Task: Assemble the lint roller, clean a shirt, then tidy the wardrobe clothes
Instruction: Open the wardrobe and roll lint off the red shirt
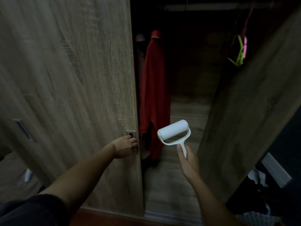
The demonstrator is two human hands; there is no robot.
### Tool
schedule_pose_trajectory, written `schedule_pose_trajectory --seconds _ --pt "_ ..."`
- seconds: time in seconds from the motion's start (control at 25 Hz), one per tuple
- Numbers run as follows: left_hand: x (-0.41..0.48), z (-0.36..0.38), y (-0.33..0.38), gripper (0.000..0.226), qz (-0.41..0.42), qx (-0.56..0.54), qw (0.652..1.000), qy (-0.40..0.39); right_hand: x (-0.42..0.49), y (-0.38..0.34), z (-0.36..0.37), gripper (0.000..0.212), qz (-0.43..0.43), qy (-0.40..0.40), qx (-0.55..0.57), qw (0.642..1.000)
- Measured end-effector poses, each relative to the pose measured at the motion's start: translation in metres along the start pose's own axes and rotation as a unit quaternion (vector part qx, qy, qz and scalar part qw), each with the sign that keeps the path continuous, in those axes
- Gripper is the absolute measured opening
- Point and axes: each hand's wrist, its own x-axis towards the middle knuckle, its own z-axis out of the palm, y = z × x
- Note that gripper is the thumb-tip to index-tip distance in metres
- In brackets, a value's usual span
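White plastic lint roller (173, 132), assembled, gripped by its handle in right hand (187, 162), drum raised beside hanging red shirt (154, 95). Left hand (125, 146) fingers hooked into recessed metal pull (131, 135) of wood-grain wardrobe door (73, 79), presumably for access.

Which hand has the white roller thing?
The right hand grips the lint roller by its handle. The left hand has no roller; it grips the wardrobe door's metal pull instead.

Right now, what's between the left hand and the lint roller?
Head view: the wardrobe door edge and the red garment hem, between left hand and lint roller.
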Motion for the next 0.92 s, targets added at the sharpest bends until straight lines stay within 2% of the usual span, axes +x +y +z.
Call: schedule_pose_trajectory --seconds 0.24,0.52,0.72,0.84,0.92 --pt "-0.035 0.02 -0.023 0.039 -0.042 -0.074 0.995 -0.048 0.014 -0.017 0.027 0.029 -0.006 -0.015 -0.012 1.0" --pt "-0.054 0.055 -0.036 0.035 -0.069 -0.064 0.993 -0.076 0.024 -0.026 0.047 0.031 -0.01 -0.04 0.007 0.999" --pt "-0.055 0.06 -0.039 0.036 -0.068 -0.089 0.992 -0.066 0.031 -0.028 0.055 0.034 -0.025 -0.039 0.014 0.999" --pt "-0.055 0.052 -0.038 0.036 -0.114 -0.14 0.982 -0.054 0.034 -0.032 0.055 0.033 -0.024 -0.032 0.021 0.999" --pt "-0.06 0.039 -0.045 0.035 -0.155 -0.18 0.971 -0.013 0.037 -0.037 0.053 0.033 -0.029 -0.026 0.037 0.999"
